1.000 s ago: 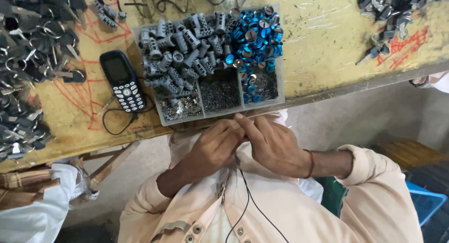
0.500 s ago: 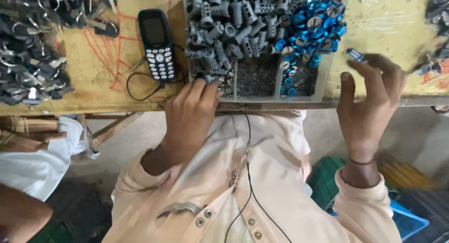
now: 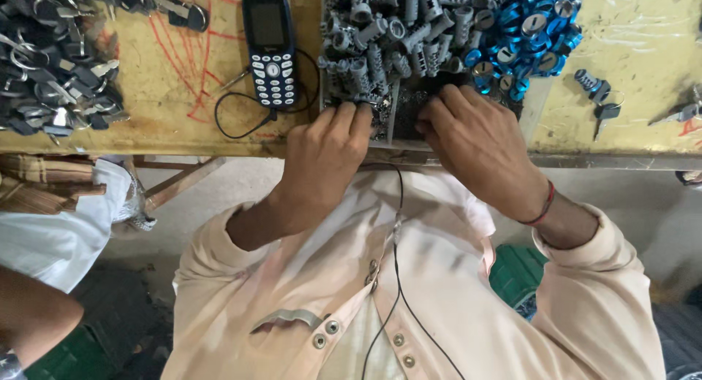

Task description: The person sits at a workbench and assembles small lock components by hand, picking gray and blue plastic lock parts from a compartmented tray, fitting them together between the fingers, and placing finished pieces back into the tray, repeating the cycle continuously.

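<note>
A divided tray (image 3: 532,109) on the yellow bench holds grey lock cylinders (image 3: 387,29), blue rings (image 3: 526,29) and small dark metal bits (image 3: 406,106) in its near compartments. My left hand (image 3: 325,157) reaches over the bench edge, its curled fingertips in the near left compartment. My right hand (image 3: 475,142) lies beside it, fingers apart, tips in the middle compartment among the small bits. Nothing shows in either hand, though the left fingertips are partly hidden. A grey cylinder with a key (image 3: 596,91) lies on the bench to the right of the tray.
A dark keypad phone (image 3: 269,47) with a black cable lies left of the tray. A heap of keys and rings (image 3: 51,58) fills the bench's left end. Another person's arm and white cloth (image 3: 44,241) are at lower left. More keys (image 3: 680,115) lie at far right.
The hands rose from my chest to the bench. My right hand left the grey cylinder with its key on the bench and moved left into the tray; my left hand went into the near compartment.
</note>
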{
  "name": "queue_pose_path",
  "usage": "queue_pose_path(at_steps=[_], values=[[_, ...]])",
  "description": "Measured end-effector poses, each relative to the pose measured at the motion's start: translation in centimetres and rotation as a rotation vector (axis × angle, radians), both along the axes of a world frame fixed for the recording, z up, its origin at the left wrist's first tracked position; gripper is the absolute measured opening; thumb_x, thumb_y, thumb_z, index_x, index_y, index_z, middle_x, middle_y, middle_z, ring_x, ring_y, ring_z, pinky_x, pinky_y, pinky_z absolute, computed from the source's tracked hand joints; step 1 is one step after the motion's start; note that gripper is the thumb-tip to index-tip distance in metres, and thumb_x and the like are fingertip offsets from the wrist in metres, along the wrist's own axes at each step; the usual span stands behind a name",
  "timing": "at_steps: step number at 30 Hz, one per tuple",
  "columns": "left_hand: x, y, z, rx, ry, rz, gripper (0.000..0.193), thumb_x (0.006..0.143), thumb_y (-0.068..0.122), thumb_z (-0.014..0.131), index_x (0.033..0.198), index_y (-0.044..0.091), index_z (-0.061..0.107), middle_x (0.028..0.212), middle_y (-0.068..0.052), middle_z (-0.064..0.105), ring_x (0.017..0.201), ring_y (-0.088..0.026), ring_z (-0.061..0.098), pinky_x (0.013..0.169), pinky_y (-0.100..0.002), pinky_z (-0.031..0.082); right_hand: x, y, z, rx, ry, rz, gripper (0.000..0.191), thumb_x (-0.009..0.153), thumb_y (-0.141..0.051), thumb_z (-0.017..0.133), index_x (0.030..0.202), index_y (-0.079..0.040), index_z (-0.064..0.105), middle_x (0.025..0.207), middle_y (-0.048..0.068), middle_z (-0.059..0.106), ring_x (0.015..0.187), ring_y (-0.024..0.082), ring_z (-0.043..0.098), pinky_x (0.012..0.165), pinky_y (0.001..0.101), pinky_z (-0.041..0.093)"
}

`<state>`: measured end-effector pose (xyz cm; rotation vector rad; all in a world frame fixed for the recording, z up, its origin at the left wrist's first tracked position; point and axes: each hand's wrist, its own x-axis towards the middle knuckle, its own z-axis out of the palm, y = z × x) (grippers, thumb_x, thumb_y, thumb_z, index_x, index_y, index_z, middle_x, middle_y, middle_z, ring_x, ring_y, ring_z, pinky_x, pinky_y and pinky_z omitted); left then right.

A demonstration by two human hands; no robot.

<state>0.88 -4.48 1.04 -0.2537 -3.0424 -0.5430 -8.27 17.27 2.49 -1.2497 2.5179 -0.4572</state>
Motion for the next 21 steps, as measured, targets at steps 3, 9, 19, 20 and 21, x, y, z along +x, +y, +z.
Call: queue_pose_path(at_steps=[3, 9, 19, 20, 21], values=[[0.0, -0.2, 0.5, -0.061, -0.069, -0.094, 0.017, 0.076, 0.009, 0.069, 0.091, 0.009, 0.061, 0.090, -0.005, 0.063, 0.084, -0.020, 0.070, 0.056, -0.034, 0.055, 0.1, -0.3, 1.0, -0.029, -0.043, -0.092, 0.014, 0.095, -0.014, 0.072, 0.101, -0.006, 0.063, 0.094, 0.011, 0.056, 0.086, 0.031, 0.062, 0.068, 0.0436, 0.050], [-0.3, -0.3, 0.7, -0.001, -0.003, -0.066, 0.029, 0.081, 0.007, 0.067, 0.109, 0.002, 0.065, 0.100, -0.007, 0.064, 0.086, -0.019, 0.067, 0.059, -0.032, 0.056, 1.1, 0.5, 1.3, -0.169, -0.195, -0.290, 0.012, 0.100, -0.012, 0.076, 0.106, -0.006, 0.069, 0.098, 0.012, 0.062, 0.080, 0.034, 0.064, 0.067, 0.0443, 0.050], [0.9, -0.7, 1.5, 0.256, -0.017, 0.022, 0.014, 0.093, 0.004, 0.071, 0.099, 0.005, 0.058, 0.098, -0.011, 0.062, 0.088, -0.027, 0.068, 0.071, -0.039, 0.056, 1.3, 1.9, 0.2, -0.385, -0.492, -0.477, 0.007, 0.101, 0.002, 0.072, 0.107, -0.001, 0.069, 0.096, 0.006, 0.061, 0.071, 0.012, 0.056, 0.061, 0.0270, 0.044], [1.0, -0.5, 1.4, 0.330, -0.021, 0.045, 0.016, 0.092, 0.003, 0.071, 0.100, 0.004, 0.057, 0.099, -0.011, 0.063, 0.088, -0.028, 0.068, 0.073, -0.039, 0.056, 1.3, 1.9, 0.2, -0.391, -0.545, -0.512, 0.006, 0.101, 0.001, 0.072, 0.106, -0.001, 0.068, 0.095, 0.005, 0.061, 0.070, 0.010, 0.056, 0.060, 0.0258, 0.044], [1.1, -0.4, 1.3, 0.404, -0.023, 0.069, 0.017, 0.092, 0.001, 0.072, 0.100, 0.003, 0.056, 0.099, -0.011, 0.063, 0.089, -0.029, 0.068, 0.076, -0.040, 0.056, 1.3, 1.9, 0.1, -0.397, -0.597, -0.546, 0.005, 0.101, 0.000, 0.072, 0.104, -0.002, 0.068, 0.094, 0.005, 0.060, 0.068, 0.007, 0.056, 0.059, 0.0246, 0.043]])
